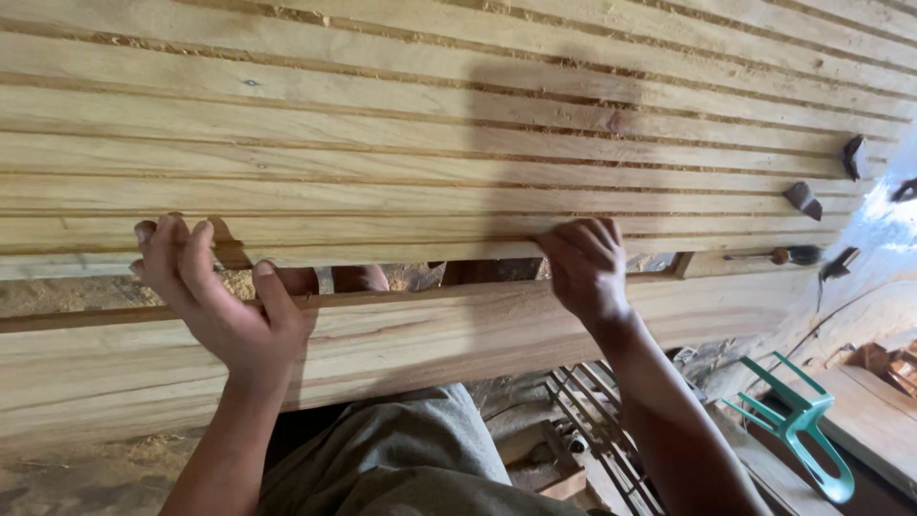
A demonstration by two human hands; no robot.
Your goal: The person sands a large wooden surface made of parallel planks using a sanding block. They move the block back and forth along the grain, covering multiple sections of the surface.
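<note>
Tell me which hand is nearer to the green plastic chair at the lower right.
The right hand is nearer. It grips the edge of a sawn plank, left of and above the green plastic chair. The left hand holds the same plank much farther to the left.

Sawn planks: pale raw wood, matt, rough, sawdust in gaps. Thick beam: same unfinished wood, streaked grain. Chair: teal plastic, smooth, slight gloss. Trousers: grey cloth, matt.

A narrow gap lies open between the near plank and the thick beam, with both hands at its edge. Sawn planks lie tight together beyond it, sawdust packing their seams. Dark wedges stand at the far end.
</note>
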